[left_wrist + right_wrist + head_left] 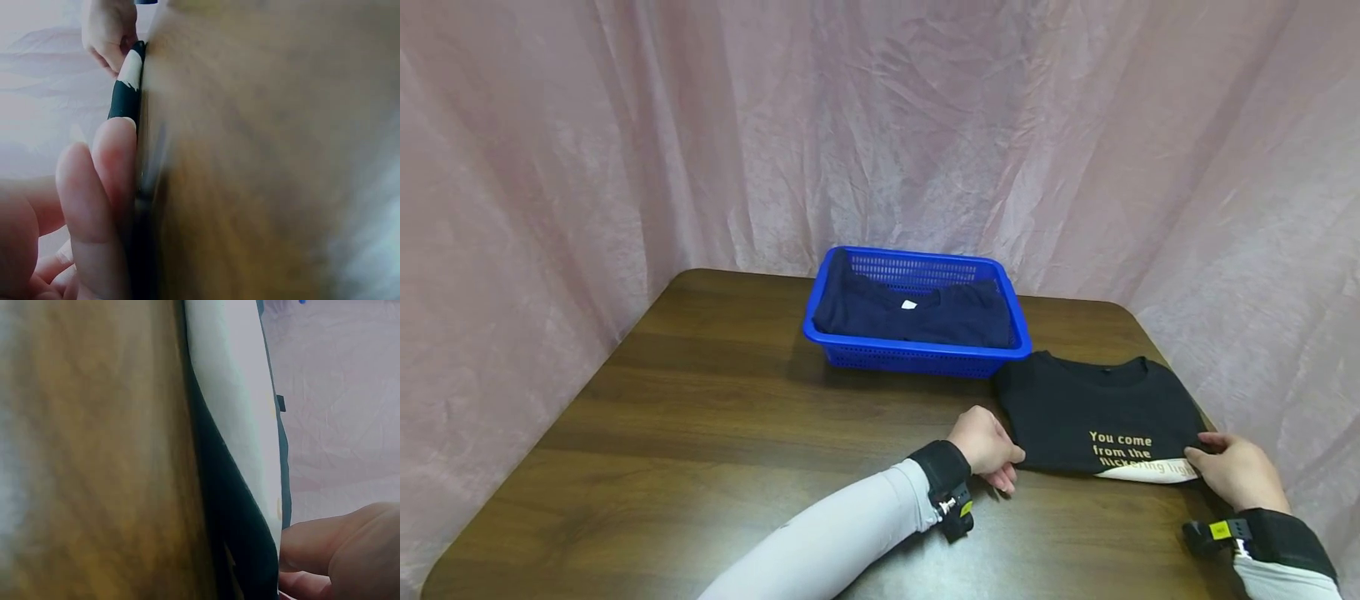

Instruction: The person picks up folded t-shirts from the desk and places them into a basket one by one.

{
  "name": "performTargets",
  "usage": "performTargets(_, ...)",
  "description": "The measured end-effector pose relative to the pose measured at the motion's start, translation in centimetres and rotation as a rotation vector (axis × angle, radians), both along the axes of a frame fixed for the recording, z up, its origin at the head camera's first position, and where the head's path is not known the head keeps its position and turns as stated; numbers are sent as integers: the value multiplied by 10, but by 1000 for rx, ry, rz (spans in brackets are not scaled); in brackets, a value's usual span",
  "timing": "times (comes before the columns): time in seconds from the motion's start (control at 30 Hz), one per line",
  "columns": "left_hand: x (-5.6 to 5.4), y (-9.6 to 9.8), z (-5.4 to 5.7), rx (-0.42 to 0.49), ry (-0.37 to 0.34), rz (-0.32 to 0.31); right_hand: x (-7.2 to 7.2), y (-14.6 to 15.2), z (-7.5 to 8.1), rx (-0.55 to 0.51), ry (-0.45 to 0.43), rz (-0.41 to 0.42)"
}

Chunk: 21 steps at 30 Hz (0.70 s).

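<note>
A folded black T-shirt (1060, 417) with yellow lettering and a white patch lies on the table to the right. My left hand (988, 450) is at its near left corner, thumb and fingers about the edge; the exact grip is partly hidden. Close up in the left wrist view, the left fingers (94, 194) meet the shirt's front edge. At the near right corner my right hand (1243, 471) pinches the fabric, thumb on top. In the right wrist view the shirt's layers (237, 425) gape a little beside the right thumb (312, 547).
Behind the shirt stands a blue plastic basket (917, 357) holding a folded navy garment (917, 321) with a white label. The shirt's left back corner meets the basket. The brown wooden table (700, 417) extends left, with pink curtains (850, 125) hanging behind and beside it.
</note>
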State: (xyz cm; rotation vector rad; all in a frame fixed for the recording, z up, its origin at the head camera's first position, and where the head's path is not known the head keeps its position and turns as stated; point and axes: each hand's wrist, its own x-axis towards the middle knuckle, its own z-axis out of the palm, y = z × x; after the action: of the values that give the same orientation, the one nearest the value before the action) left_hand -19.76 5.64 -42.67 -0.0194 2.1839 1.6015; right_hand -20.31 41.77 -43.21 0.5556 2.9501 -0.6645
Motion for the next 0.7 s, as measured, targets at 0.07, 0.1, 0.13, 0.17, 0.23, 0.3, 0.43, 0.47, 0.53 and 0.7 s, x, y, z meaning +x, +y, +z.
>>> performTargets(0.07, 3, -1, -1, 10, -6, -5, 3, 0, 0, -1, -3, 4)
performTargets(0.1, 5, -2, -1, 11, -7, -6, 4, 0, -1, -2, -7, 7)
performTargets(0.13, 6, -2, -2, 11, -7, -7, 6, 0, -1, -4, -11, 10)
performTargets(0.17, 8, -3, -2, 6, -8, -11, 8, 0, -1, -3, -14, 16)
performTargets(0.23, 11, -4, -3, 8, -7, -21, 12, 0, -2, -2, -20, 20)
performTargets(0.3, 14, -5, -4, 10, -4, -29, 15, 0, -4, -2, -22, 25)
performTargets(0.43, 21, -7, -6, 29, 2, -47, 20, -1, -5, -5, -32, 15)
performTargets(0.47, 22, -8, -7, 33, 3, -52, 21, -1, -5, -8, -40, 8)
performTargets(0.53, 25, -8, -9, 42, 4, -58, 24, -3, -5, -12, -58, -3)
performTargets(0.7, 33, -10, -9, 64, -14, -73, 31, -7, -2, -14, -70, -29)
